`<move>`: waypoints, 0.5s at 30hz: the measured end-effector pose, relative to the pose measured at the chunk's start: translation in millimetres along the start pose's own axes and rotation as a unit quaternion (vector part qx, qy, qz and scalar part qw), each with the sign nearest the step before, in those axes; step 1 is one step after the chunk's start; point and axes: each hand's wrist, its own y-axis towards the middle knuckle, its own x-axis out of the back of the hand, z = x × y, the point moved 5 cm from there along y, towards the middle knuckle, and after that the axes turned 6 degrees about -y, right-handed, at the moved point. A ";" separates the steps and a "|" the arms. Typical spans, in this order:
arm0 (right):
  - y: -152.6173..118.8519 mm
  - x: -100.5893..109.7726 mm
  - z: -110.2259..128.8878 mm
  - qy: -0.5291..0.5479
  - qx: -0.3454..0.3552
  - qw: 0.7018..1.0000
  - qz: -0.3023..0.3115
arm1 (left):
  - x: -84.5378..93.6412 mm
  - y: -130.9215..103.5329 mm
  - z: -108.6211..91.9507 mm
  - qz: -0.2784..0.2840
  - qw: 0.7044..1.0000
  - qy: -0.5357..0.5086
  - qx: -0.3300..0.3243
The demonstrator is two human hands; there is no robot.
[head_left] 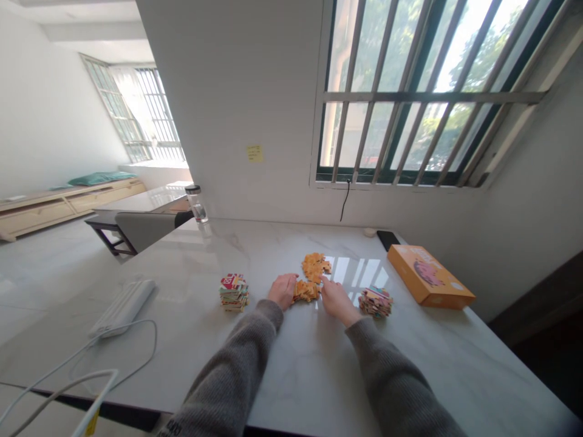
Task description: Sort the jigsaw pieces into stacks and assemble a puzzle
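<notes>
A small heap of orange jigsaw puzzle pieces (306,292) lies on the white marbled table between my two hands. My left hand (283,290) presses against the heap's left side, its fingers bent and close together. From the right, my right hand (337,298) closes on the same heap, fingertips at its edge. Just beyond, touching the near heap, is a second heap of orange puzzle pieces (315,266). To the left of my left hand stands a stack of multicoloured puzzle pieces (234,294). Another multicoloured stack (376,302) sits right of my right hand.
An orange box (428,276) lies at the right, with a black phone (387,239) behind it. A white power strip (124,306) with cables (155,343) is at the left. A clear bottle (197,205) stands at the far left corner, near the wall.
</notes>
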 end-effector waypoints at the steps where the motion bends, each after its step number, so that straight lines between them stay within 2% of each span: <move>1: 0.5 -1.5 0.9 0.014 0.000 1.000 0.003 | -1.9 -1.8 -2.1 0.007 1.000 0.010 -0.002; 6: 3.2 -7.5 10.7 0.108 -0.007 0.994 0.006 | -10.7 -13.8 -11.2 0.040 0.997 0.059 -0.017; 10: -3.0 -15.6 17.5 0.212 -0.024 0.977 -0.001 | -12.8 -17.6 -6.8 0.060 0.994 0.090 -0.015; 13: -7.8 -24.4 19.2 0.327 -0.049 0.943 -0.034 | -13.7 -16.0 3.0 0.059 0.998 0.039 0.002; 15: -9.2 -30.5 21.4 0.364 -0.046 0.929 -0.043 | -15.5 -15.1 9.8 0.042 0.998 -0.023 0.027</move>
